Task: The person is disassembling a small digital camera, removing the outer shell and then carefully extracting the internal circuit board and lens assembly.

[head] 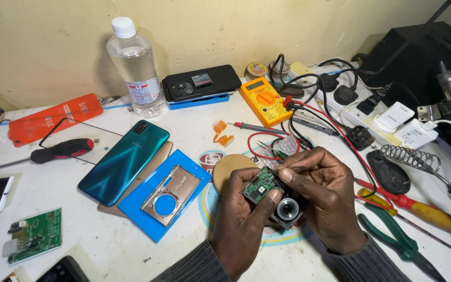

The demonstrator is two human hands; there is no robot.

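Over the middle of the bench (105, 245), I'm holding a stripped camera (277, 201) in both hands, just above a round sticker on the surface. My left hand (241, 230) is cupping it from below, thumb pressing across the front beside the lens (288, 209). My right hand (324, 196) is closing over the top, fingers curled tight on the upper edge by the bare green board (261, 185). Both hands are clamped narrow on the camera, nothing else in them.

I'm judging it light and stiff but fragile: with the shell off, that board and the lens glass are exposed, so I'm wanting my grip on the metal sides and corners, not on the parts or the glass. It looks small and smooth, so it could slip.

To the left I'm seeing a silver cover (170, 194) lying on a blue plate (147, 222), and a teal phone (123, 162) partly on it. Behind the hands a yellow meter (264, 100) is sitting with red and black leads trailing toward me. To the right, green pliers (398, 240) and a red-handled screwdriver (418, 210) are lying near my wrist. A clear bottle (134, 65) is standing by the wall.
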